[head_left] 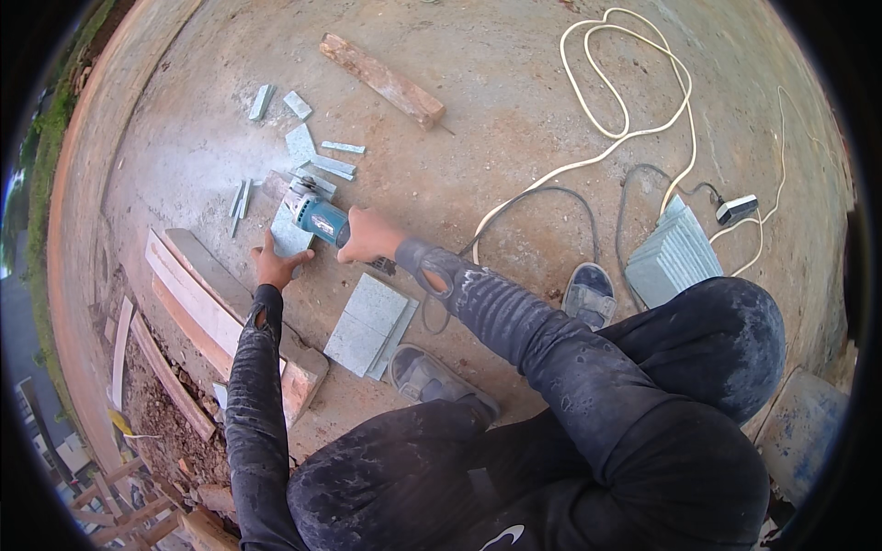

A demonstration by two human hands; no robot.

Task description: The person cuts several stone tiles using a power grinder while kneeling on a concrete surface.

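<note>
My right hand (pixel 372 236) is wrapped around the rear of a teal angle grinder (pixel 322 219), which points away to the left. Its front end is over a pale grey-green stone tile (pixel 290 237) on the ground, and white dust blurs the disc. My left hand (pixel 276 265) grips the near edge of this tile, thumb on one side and fingers on the other. Just beyond the grinder lie cut tile pieces (pixel 299 143) and narrow strips (pixel 333 165). A few thin strips (pixel 241 208) rest left of the tile.
Stacked tiles (pixel 367 321) lie before my left shoe (pixel 432 375); a larger stack (pixel 675 257) stands at the right near a power strip (pixel 737 209). A cream cable (pixel 602 161) loops across the concrete. Wooden planks (pixel 197 303) line the left; a wooden beam (pixel 381 78) lies ahead.
</note>
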